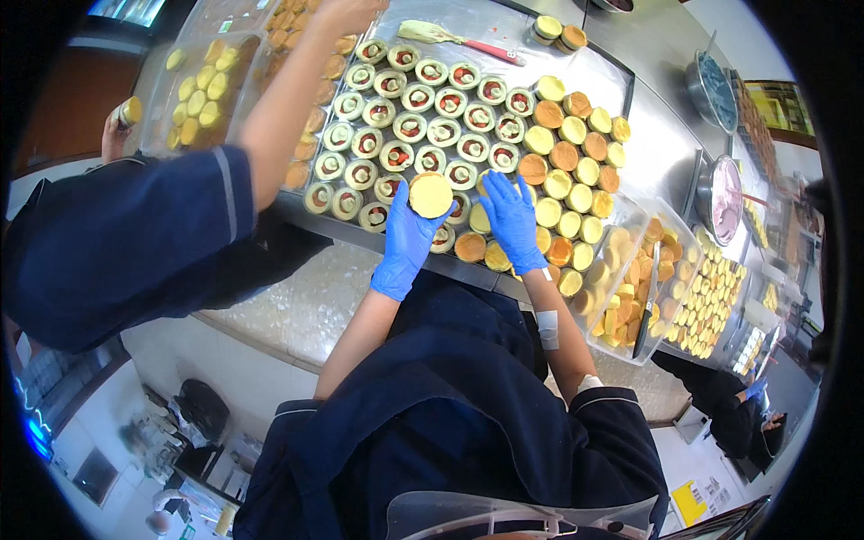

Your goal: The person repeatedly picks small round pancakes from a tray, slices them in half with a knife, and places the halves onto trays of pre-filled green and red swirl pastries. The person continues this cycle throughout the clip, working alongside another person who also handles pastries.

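Note:
My left hand (415, 233), in a blue glove, holds a round yellow sponge cake disc (430, 195) with a browned edge, raised above the cups. My right hand (507, 214), gloved too, lies palm down over the cups with its fingers spread. A yellow cake disc (481, 183) shows beside its fingertips; whether they touch is unclear. Left of it and beyond stand rows of clear cups (410, 126) with pale green cream rings, red fruit pieces and a central cream dollop. To the right, cups are topped with yellow or browned cake discs (557, 183).
A co-worker's arm (287, 115) reaches across at left, by a plastic box of cake discs (202, 94). A cream-filled piping bag or spatula (432, 32) with red handle lies beyond. At right, a knife (648, 304) rests across a cake-filled box (624, 314); bowls (722, 202) stand farther off.

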Motion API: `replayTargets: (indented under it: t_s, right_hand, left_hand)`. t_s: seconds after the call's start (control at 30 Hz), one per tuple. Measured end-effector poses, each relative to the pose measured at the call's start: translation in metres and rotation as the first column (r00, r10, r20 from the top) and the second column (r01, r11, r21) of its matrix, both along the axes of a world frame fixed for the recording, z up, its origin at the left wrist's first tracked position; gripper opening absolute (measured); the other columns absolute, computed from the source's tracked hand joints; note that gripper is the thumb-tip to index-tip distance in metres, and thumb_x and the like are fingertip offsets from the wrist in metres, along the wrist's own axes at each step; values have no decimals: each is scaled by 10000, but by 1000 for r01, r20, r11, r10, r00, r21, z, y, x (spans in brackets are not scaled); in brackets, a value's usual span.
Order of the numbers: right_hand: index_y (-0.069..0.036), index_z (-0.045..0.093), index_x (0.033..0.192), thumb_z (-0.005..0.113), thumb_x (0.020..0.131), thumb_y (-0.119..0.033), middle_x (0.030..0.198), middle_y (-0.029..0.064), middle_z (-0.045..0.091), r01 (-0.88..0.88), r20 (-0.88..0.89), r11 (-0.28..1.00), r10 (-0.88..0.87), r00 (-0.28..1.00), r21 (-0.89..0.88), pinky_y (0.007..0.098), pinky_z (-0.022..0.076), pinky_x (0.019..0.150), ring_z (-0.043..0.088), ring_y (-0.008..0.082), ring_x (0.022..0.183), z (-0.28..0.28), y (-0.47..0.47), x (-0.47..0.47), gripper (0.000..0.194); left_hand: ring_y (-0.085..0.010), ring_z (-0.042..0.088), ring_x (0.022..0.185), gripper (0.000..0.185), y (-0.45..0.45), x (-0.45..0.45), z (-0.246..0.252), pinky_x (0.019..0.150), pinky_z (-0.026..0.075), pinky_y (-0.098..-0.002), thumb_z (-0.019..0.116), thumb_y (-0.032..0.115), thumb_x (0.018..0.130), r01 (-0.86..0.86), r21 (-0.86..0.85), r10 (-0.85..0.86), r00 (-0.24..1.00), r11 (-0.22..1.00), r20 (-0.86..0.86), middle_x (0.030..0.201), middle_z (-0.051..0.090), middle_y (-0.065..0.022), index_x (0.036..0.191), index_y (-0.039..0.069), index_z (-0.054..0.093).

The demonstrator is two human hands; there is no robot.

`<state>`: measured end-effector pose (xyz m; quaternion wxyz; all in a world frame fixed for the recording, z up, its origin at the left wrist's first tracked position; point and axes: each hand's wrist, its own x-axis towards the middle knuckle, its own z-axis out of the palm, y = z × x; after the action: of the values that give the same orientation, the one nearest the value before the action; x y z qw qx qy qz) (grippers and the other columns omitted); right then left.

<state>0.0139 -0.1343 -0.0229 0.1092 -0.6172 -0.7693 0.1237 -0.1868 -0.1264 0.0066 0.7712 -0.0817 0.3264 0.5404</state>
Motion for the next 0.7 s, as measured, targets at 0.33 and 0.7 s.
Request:
replayTargets:
  t_s: [0.33, 0.7]
  right_hand:
    - [-77, 493, 1332, 656, 849, -189, 1335, 153, 519, 125, -533, 991, -130, 836, -45, 452, 340, 1064, 490, 323, 1220, 46, -5, -29, 522]
    - [-54, 569, 1023, 668, 805, -79, 947, 113, 553, 218, -639, 975, -138, 756, 47, 374, 427, 859, 544, 287, 953, 40, 16, -11, 241]
  left_hand:
    - [-240, 590, 1080, 350, 3, 39, -27, 936, 485, -369, 514, 227, 951, 158, 41, -158, 987, 987, 0, 1188, 593, -119, 1226, 11, 510]
    - [-274, 527, 1173, 416, 13, 40, -42, 1010, 451, -438, 477, 282, 989, -65, -72, 59, 994, 995, -91, 1275, 532, -150, 1281, -13, 456]
